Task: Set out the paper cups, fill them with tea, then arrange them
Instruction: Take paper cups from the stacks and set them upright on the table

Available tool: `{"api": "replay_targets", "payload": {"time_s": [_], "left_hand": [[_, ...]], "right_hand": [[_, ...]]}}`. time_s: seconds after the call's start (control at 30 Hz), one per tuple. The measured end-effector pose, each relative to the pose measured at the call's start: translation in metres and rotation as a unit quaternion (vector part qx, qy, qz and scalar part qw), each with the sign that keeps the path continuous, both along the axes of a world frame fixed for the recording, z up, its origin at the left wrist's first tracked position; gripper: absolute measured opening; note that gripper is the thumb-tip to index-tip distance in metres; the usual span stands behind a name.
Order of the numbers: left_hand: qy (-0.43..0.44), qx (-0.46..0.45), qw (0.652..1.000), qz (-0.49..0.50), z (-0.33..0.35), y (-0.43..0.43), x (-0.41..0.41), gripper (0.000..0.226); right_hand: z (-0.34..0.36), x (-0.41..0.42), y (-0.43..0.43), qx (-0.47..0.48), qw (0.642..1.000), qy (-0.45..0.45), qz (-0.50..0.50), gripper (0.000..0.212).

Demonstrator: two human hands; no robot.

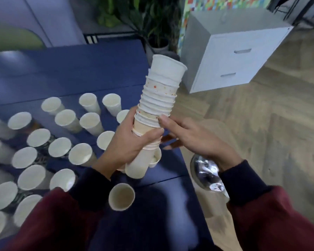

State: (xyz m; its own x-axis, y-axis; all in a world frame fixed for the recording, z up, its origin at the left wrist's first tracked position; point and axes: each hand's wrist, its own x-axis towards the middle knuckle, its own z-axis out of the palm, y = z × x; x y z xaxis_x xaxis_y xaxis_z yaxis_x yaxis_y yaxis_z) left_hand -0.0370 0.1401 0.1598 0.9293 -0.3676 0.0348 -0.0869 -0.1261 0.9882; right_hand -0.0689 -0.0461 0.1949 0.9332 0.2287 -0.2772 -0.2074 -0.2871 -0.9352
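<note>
A tall stack of nested paper cups [161,95] is tilted over the table's right side, open ends pointing down toward me. My left hand [132,140] grips the stack around its lower part. My right hand [192,136] touches the stack from the right, thumb on the rims and fingers stretched underneath. Several empty paper cups [60,147] stand upright in rows on the dark blue table [76,73]. A single cup [121,196] stands apart near the front edge.
A shiny metal kettle [207,174] sits below my right wrist, beside the table's right edge. A white drawer cabinet [230,49] stands on the wooden floor at the back right. Potted plants [152,24] stand behind the table.
</note>
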Motion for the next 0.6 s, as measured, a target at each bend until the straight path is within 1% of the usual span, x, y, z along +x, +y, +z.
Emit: {"api": "replay_targets", "payload": {"time_s": [0.03,0.07,0.17,0.23,0.3,0.37,0.43,0.5,0.6], "left_hand": [[-0.009,0.001,1.0,0.009,0.007,0.021,-0.004,0.061],[-0.014,-0.001,1.0,0.016,0.014,0.043,-0.007,0.062],[-0.027,0.006,0.999,0.037,0.032,0.115,-0.022,0.066],[-0.024,0.031,0.998,0.049,0.041,0.156,-0.034,0.062],[-0.03,0.054,0.996,0.068,0.043,0.204,-0.05,0.06],[-0.033,0.072,0.993,0.091,0.04,0.243,-0.064,0.06],[-0.041,0.09,0.988,0.119,0.033,0.279,-0.079,0.067],[-0.043,0.092,0.985,0.141,0.026,0.309,-0.095,0.071],[-0.031,0.091,0.978,0.186,0.017,0.354,-0.119,0.071]], "right_hand": [[0.007,-0.002,0.02,-0.017,1.0,-0.011,0.008,0.061],[0.015,-0.003,0.04,-0.035,0.999,-0.028,0.016,0.061],[0.036,-0.009,0.103,-0.067,0.993,-0.096,0.011,0.052],[0.045,-0.01,0.136,-0.059,0.988,-0.139,-0.021,0.055],[0.052,-0.015,0.176,-0.042,0.986,-0.158,-0.02,0.06],[0.051,-0.022,0.214,-0.037,0.988,-0.147,0.013,0.06],[0.042,-0.031,0.258,-0.011,0.991,-0.124,0.041,0.059],[0.029,-0.041,0.301,0.031,0.992,-0.114,0.034,0.06],[0.012,-0.051,0.36,0.055,0.992,-0.112,0.026,0.059]]}}
